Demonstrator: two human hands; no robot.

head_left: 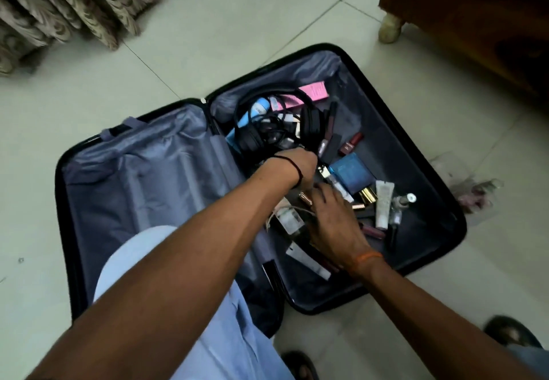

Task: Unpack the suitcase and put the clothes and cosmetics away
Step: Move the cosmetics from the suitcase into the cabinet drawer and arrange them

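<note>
A spill or a breakage is judged the chief risk; small glass bottles and tubes are heaped loosely in the right half of the suitcase (pixel 427 153), and a bottle (pixel 401 204) near the right edge could be knocked over if the pile is raked through in haste; a cap could be loosened and the lining stained. A tangle is also to be feared; the headphones (pixel 276 118) are lying over a blue item and a coil of cable, so other pieces could be dragged out and dropped on the floor (pixel 208 37) if the cable is pulled. Small lipsticks could be missed in the dim light against the dark lining.

The suitcase is laid open flat on the floor; its left half (pixel 142 177) is seen to hold only grey lining, with no clothes visible in it; the cosmetics (pixel 383 207) are gathered in the right half, with a pink box (pixel 315 91) at the far side and a blue box (pixel 352 171) near the middle.

Both hands are reached into the right half; the left hand (pixel 297 165) is curled down just in front of the headphones, and something small appears to be gripped, though what cannot be told; the right hand (pixel 332 219) is spread over the near items beside the blue box, fingers bent upon them, and whether anything is held cannot be told; the cosmetics lie directly beneath and just right of both hands.
</note>
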